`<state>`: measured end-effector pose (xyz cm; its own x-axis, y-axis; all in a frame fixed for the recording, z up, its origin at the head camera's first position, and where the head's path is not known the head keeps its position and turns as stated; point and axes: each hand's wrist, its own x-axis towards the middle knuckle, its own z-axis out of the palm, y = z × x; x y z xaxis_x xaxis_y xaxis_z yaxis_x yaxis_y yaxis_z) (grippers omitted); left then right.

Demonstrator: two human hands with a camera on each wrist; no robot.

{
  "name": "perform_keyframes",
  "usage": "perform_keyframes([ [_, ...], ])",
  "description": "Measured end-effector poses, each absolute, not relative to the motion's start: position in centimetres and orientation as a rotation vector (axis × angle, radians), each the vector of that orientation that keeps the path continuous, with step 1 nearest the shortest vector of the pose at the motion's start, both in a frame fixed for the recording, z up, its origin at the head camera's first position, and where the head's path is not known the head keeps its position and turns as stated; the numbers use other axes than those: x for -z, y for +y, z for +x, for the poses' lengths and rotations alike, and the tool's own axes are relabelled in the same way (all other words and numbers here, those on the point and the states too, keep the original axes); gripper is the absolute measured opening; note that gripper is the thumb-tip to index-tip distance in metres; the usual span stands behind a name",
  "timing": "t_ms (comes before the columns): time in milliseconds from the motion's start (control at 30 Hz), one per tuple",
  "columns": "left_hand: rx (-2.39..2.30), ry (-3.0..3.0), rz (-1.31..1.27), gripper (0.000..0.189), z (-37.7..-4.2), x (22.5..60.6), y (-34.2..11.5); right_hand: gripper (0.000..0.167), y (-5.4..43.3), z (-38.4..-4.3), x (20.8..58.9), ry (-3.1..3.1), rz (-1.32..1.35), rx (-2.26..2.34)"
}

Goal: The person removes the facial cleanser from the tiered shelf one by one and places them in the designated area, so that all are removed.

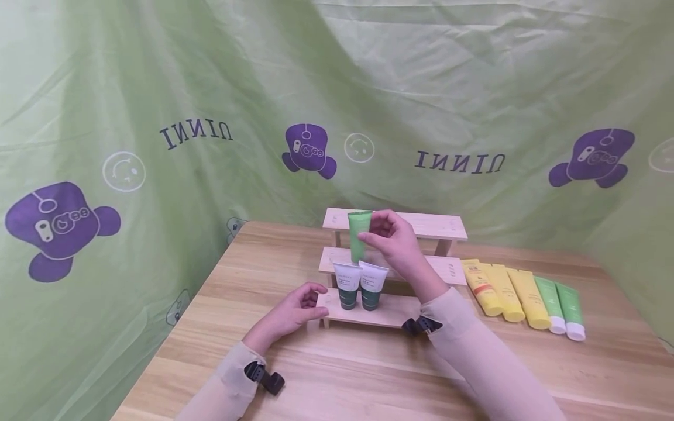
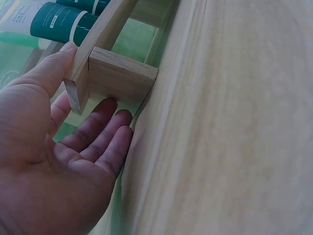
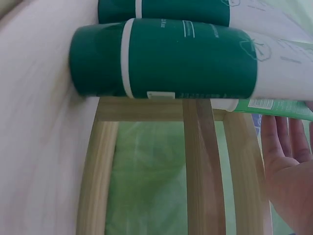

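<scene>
My right hand [image 1: 396,237] grips a light green squeeze tube [image 1: 359,234] upright, cap end down, at the middle step [image 1: 405,264] of a wooden three-step stand. In the right wrist view, the green tube [image 3: 279,107] is partly hidden behind a green-and-white tube [image 3: 190,58]. Two such tubes, a left one [image 1: 347,285] and a right one [image 1: 372,285], stand cap down on the bottom step [image 1: 395,310]. At that step's left end is my left hand [image 1: 292,310]. Its thumb lies against the board end [image 2: 74,95], with the fingers behind and beneath it.
Right of the stand, several tubes lie in a row on the wooden table [image 1: 368,374]: yellow ones [image 1: 529,298] and two green ones with white caps [image 1: 571,310]. The top step [image 1: 432,224] rises at the back. A green printed curtain [image 1: 253,88] hangs around the table.
</scene>
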<state>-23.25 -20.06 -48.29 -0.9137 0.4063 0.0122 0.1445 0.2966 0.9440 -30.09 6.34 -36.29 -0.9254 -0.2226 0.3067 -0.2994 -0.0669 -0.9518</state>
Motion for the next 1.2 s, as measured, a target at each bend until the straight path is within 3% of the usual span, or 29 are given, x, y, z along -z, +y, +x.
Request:
perform_keyframes([
  [700,-1.666,2.323,0.448,0.049,-23.1,48.7,-20.5,0.043,11.3,-27.7,35.4,-2.124,0.437,-2.056],
  [1200,-1.662,2.318,0.459,0.05,-23.3,48.5,-20.1,0.034,19.3,-23.8,36.2,-2.021,0.283,-2.078],
])
